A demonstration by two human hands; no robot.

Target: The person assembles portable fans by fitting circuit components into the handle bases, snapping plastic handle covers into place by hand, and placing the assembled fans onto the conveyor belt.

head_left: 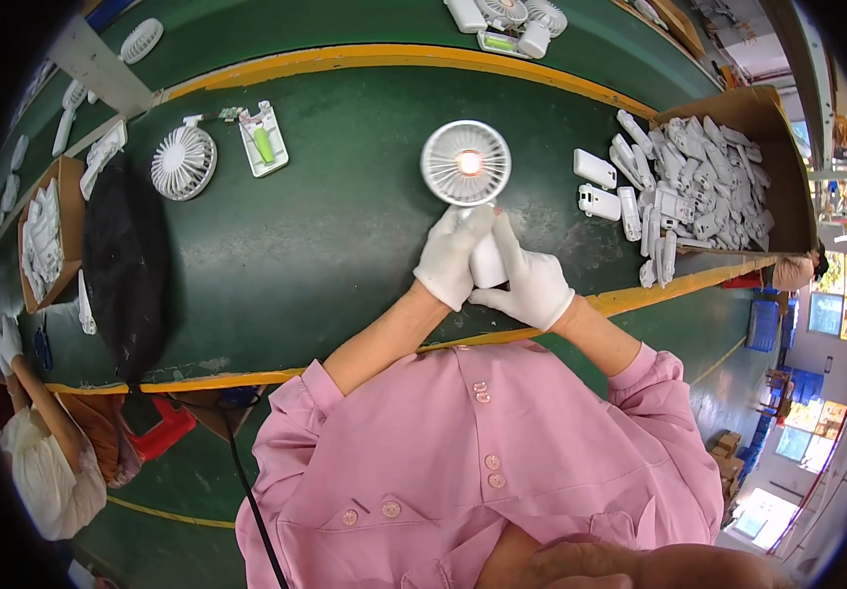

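A person in a pink shirt (502,432) holds a white handheld fan (466,167) upright over the near-middle part of a dark green tabletop (345,245) with a yellow edge. Both hands wear white gloves: the left hand (451,257) is curled around the left side of the fan's handle, just below its round grille, while the right hand (531,283) closes on the handle's other side, its thumb raised along it. A bright, warm-coloured spot shows at the grille's centre. Farther left lie a second white fan (185,162) and, just beside it, a white casing (276,165) holding a green cylinder (263,145). Beyond them are a black cloth-like bundle (129,265) and a small cardboard box of white parts (72,226). At the right, a larger cardboard box (789,177) lies heaped with white plastic pieces (703,177), some spilling onto the tabletop.
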